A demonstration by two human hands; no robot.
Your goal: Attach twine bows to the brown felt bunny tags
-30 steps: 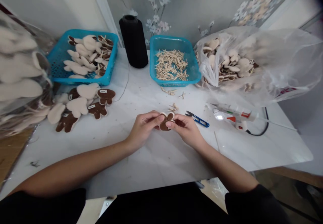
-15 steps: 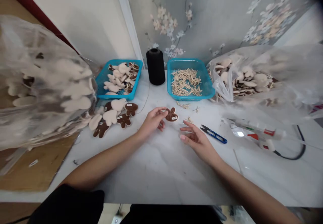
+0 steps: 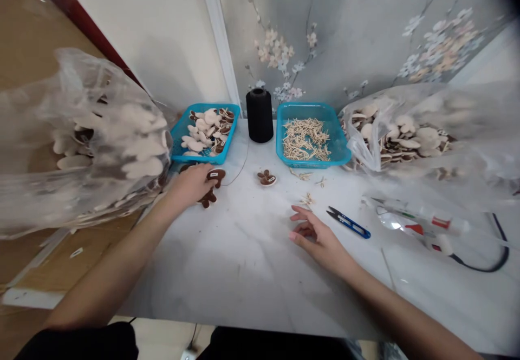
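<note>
My left hand (image 3: 194,183) reaches over the pile of brown and cream plush animal-shaped pieces (image 3: 216,176) and covers much of it. Its fingers stretch over the pieces, the tips partly hidden, and I see no piece lifted in them. One small brown plush piece (image 3: 267,178) with a white label lies alone in the middle of the table. My right hand (image 3: 314,235) hovers low at the right, its fingers loosely apart and holding nothing. Just beyond it lie blue-handled thread snips (image 3: 349,222) and a few short cream strips (image 3: 306,199).
At the back stand a blue basket (image 3: 175,149) of plush pieces, a black thread cone (image 3: 259,116) and a blue tray (image 3: 340,132) of short cream strips. Clear plastic bags (image 3: 142,132) of plush pieces flank both sides. A corded tool (image 3: 441,243) lies at the right.
My left hand has let go of the small brown plush piece and moved left onto the pile. The right hand has barely moved. The camera view has shifted slightly.
</note>
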